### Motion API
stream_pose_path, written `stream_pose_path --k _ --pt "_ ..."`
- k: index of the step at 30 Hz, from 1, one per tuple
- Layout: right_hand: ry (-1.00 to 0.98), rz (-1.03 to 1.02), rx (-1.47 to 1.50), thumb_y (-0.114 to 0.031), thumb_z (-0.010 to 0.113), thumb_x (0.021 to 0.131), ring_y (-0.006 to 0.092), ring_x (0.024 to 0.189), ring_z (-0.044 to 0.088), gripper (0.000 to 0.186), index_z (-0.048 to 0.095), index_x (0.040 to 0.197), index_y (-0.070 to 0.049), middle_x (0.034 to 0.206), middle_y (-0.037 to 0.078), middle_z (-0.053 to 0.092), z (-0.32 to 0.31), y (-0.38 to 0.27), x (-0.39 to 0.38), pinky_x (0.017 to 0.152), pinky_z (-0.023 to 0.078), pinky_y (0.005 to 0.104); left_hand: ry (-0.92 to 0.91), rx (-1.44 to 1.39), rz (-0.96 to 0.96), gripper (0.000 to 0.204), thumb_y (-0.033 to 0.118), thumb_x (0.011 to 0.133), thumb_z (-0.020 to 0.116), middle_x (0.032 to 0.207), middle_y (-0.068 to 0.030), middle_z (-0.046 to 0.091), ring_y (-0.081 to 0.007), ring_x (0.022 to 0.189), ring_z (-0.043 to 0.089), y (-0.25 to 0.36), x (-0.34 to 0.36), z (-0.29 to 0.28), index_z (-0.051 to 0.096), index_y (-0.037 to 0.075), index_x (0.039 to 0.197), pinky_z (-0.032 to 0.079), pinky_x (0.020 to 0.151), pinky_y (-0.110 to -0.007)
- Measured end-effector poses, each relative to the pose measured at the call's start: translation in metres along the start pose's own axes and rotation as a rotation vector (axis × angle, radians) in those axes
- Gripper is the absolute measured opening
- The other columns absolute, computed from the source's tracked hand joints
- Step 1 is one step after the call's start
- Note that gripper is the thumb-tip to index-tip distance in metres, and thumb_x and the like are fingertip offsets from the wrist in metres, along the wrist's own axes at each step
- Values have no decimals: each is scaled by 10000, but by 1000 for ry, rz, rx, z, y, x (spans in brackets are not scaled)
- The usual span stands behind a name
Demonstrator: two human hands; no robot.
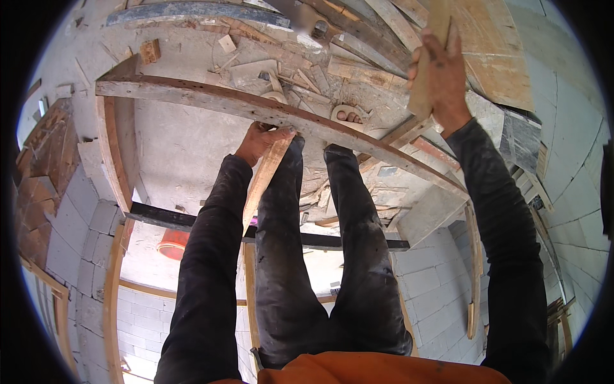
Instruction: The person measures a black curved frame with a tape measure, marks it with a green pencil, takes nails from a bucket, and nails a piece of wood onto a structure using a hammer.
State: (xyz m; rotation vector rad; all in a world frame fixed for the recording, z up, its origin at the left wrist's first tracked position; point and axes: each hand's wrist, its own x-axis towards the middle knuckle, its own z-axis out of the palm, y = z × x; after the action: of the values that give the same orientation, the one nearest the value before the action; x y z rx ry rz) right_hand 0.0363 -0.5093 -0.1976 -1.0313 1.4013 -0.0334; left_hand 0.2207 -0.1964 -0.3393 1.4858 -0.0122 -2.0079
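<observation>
My left hand (pixel 262 142) is closed round the upper end of a narrow wooden strip (pixel 263 179), just below a long timber beam (pixel 211 96). The strip slants down beside my left leg, and its lower part is hidden behind my forearm. Up at the right, my right hand (pixel 446 77) grips a flat light-coloured wooden board (pixel 421 96), which stretches past the hand at both ends. The long beam crosses in front of my legs and joins a shorter upright timber (pixel 114 147) at its left end.
Offcuts and wood scraps (pixel 307 83) litter the floor around my feet. Planks (pixel 377 70) and a plywood sheet (pixel 492 51) lie at the far right. A dark bar (pixel 160 216) runs behind my legs. A red bucket (pixel 173 244) stands left, beside grey block walls (pixel 83 198).
</observation>
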Motion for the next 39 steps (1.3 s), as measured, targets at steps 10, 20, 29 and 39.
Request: stream_pose_path --k 10,20,29,39 --pt "-240 255 -298 -262 612 1011 141 555 583 657 325 1590 -144 841 83 619 -36 -8 -20 456 512 295 7 -122 51 428 162 814 853 1113 -81 718 -170 981 669 -6 4 0 685 -22 1162 507 903 -305" --pt "-667 290 -423 -230 647 991 133 598 596 774 219 1624 -107 897 108 616 7 15 -57 472 518 308 39 -174 32 455 189 808 859 1132 -93 716 -182 1015 664 -13 7 -2 684 -22 1171 505 915 -317" --pt "133 -55 150 -316 615 1006 153 555 603 652 331 1570 -150 852 73 614 16 -7 -11 428 526 322 30 -51 -3 552 211 796 867 1160 -96 691 -193 1069 644 -14 9 -8 630 -29 1233 487 957 -324" --pt "-401 349 -353 -269 592 1027 139 587 607 729 199 1633 -172 783 79 584 -18 40 -56 482 532 280 -5 -13 -230 715 232 770 889 1272 -110 643 -218 1177 600 -16 14 -25 562 -18 1355 455 1031 -336"
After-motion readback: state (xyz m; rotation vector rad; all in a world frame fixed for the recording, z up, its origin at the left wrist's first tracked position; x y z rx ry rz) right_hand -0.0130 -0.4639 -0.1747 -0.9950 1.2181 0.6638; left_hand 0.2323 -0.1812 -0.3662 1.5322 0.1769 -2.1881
